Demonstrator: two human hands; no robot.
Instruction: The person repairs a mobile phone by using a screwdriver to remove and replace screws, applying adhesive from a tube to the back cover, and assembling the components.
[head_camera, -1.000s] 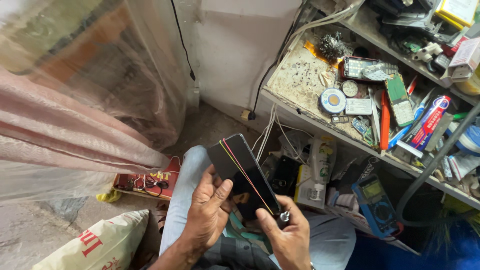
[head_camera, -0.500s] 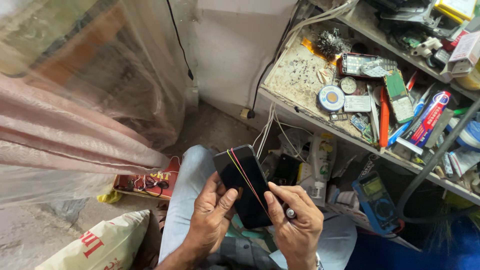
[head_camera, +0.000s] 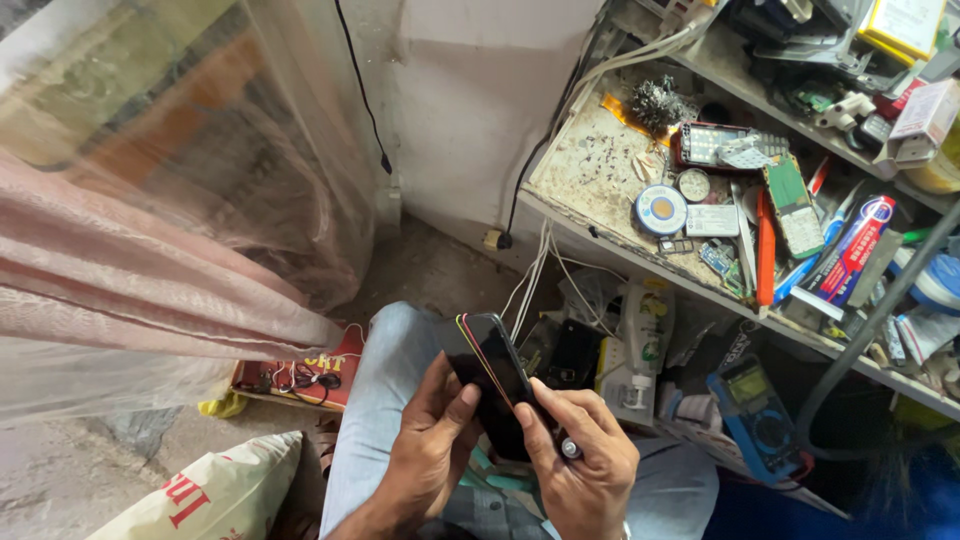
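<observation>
While both hands are closed on a dark phone (head_camera: 492, 375) above the lap, the person sits with a knee in pale blue trousers (head_camera: 385, 400) pointing toward the wall. The phone stands tilted on edge, its rim showing thin coloured lines of yellow and red. The left hand (head_camera: 432, 445) wraps the lower part of the phone from the left, fingers laid against its back, while the right hand (head_camera: 580, 460) clamps it from the right, thumb pressed on the front face, and also pinches a small tool with a round silver end (head_camera: 570, 448) against the phone's lower edge. Just beyond the phone, to the right, a cluttered shelf (head_camera: 600, 175) carries a round blue and white tin (head_camera: 661, 210), a green circuit board (head_camera: 790, 200) and an orange-handled tool (head_camera: 766, 250). Below the shelf a blue multimeter (head_camera: 755, 410) lies near the right hand. On the floor to the left are a red tray with wires (head_camera: 305, 375) and a white printed sack (head_camera: 215, 495), with a sheer pink curtain (head_camera: 140, 260) hanging above them.
</observation>
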